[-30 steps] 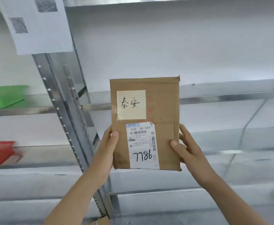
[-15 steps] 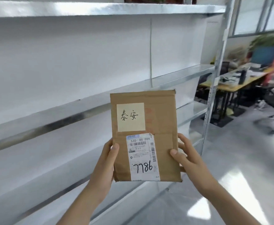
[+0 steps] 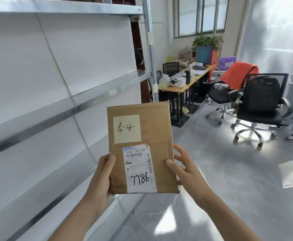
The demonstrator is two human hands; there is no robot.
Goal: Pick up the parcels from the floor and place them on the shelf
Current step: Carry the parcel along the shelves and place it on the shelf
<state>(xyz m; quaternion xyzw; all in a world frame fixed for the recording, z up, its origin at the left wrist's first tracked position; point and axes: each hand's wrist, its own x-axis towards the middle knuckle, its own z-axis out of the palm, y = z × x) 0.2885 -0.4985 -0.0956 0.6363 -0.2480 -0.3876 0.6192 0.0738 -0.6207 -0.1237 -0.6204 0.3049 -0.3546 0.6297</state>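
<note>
Bare metal shelving (image 3: 97,94) along the left, office desk (image 3: 182,84) and swivel chair (image 3: 258,108) beyond. Held upright at chest height, clear of the floor: a flat cardboard parcel (image 3: 152,136), long axis vertical, label marked 7786 facing the camera. Gripped low on both edges, left hand (image 3: 102,176) and right hand (image 3: 185,171) closed around it, thumbs in front. Shelves just to the parcel's left, nearer the left hand; placement not yet made.
</note>
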